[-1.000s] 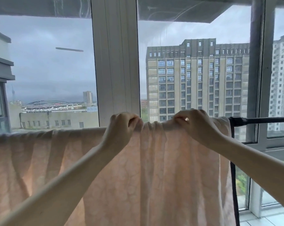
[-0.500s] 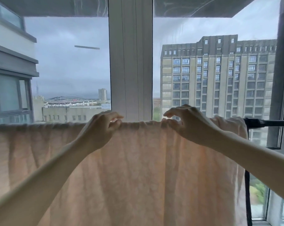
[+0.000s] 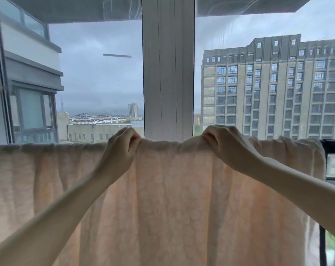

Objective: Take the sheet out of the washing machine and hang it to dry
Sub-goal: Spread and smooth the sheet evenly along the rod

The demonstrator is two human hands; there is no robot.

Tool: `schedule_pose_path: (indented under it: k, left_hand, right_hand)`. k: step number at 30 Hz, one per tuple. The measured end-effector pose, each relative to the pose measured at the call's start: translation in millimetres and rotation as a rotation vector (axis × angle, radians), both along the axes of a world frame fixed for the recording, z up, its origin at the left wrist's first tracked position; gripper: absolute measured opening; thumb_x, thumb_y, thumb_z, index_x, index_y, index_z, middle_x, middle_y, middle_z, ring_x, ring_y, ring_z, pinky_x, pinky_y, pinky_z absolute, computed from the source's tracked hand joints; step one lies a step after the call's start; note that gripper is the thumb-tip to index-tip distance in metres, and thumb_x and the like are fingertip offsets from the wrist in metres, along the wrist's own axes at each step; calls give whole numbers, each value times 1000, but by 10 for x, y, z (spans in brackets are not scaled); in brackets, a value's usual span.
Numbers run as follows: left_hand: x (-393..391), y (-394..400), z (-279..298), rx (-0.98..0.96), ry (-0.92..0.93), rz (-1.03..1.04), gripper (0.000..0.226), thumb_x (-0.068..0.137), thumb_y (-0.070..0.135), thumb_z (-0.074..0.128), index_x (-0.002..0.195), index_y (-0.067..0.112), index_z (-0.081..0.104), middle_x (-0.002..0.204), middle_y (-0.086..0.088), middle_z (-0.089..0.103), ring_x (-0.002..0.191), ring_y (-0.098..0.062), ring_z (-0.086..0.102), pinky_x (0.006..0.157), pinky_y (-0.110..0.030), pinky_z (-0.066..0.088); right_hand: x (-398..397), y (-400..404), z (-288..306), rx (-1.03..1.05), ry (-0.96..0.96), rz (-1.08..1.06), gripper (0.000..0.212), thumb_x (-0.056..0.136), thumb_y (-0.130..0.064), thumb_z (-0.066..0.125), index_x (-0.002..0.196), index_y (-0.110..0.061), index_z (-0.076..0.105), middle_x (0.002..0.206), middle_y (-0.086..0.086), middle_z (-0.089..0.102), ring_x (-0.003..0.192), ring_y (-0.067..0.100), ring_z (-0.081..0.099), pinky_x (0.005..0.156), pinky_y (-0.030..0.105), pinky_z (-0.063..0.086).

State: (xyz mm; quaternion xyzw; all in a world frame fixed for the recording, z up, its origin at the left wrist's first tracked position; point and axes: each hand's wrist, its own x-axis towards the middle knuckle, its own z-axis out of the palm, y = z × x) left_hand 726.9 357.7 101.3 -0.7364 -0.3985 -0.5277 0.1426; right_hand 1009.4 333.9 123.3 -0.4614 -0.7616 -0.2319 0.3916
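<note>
Left hand (image 3: 122, 150): fingers curled over the top fold of the sheet (image 3: 172, 198), pinching a bunch of cloth just left of the window post (image 3: 168, 68).
Right hand (image 3: 223, 145): likewise gripping the top fold, just right of the window post, with a small peak of cloth lifted at the fingertips.
Sheet: pale peach with a faint pattern, draped over a horizontal support and hanging in front of the glass. It runs from the far left of the view, past the window post, nearly to the dark rail end (image 3: 332, 145) on the right. The support under the cloth is hidden.
Span between hands: taut and nearly flat, directly below the window post.
Step in hand (judged): spreading and smoothing the top edge; the hanging appears largely done.
Method advised: draw the cloth outward from the window post in short pulls, both hands level, so gathers left of the post flatten. Keep the fold centred so that neither side drags the sheet off.
Risk (judged): vertical creases left of the post may dry in if not eased.
Room: glazed balcony or bay, with window panes either side of the post.
Outlook: neighbouring block left of the post, tall grey building right of it, overcast sky.
Floor: not visible.
</note>
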Motion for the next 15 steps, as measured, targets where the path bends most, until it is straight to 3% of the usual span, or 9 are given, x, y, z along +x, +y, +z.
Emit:
schedule_pose_path:
  k: [3,5,8,11,15]
  left_hand:
    - [141,27,77,26,-26,-6,12,93,4,54,82,6,56,79,1,56,74,-8,45,68,-8,34]
    - [258,40,126,45,-28,-30,12,94,4,53,83,5,57,80,-1,56,75,-11,46,66,-12,33]
    - [468,47,88,47,25,-59,12,95,6,53,84,6,57,82,1,56,78,-13,49,72,-24,35]
    - [650,40,83,52,20,-72,13,95,7,54,83,8,57,80,5,53,76,-11,48,74,-25,33]
    - [900,-7,170,-33,77,-98,13,95,16,56,84,14,62,84,6,61,79,-16,59,74,-32,46]
  right_hand:
    - [109,16,120,29,104,-26,18,98,-22,49,91,-11,62,88,1,63,77,16,59,69,26,45]
    - [198,-23,142,75,108,-22,18,97,-21,49,92,-9,62,89,3,64,77,17,59,70,29,48]
    - [321,-125,94,54,-63,-68,23,95,-27,46,91,-11,62,88,1,64,79,18,59,72,39,53]
    - [505,-168,138,89,-51,-78,16,95,-21,54,93,-11,67,88,1,67,83,16,59,76,32,51]
    - [695,-230,146,18,-51,-14,16,94,-17,56,100,-12,70,95,0,71,89,14,63,80,30,50]
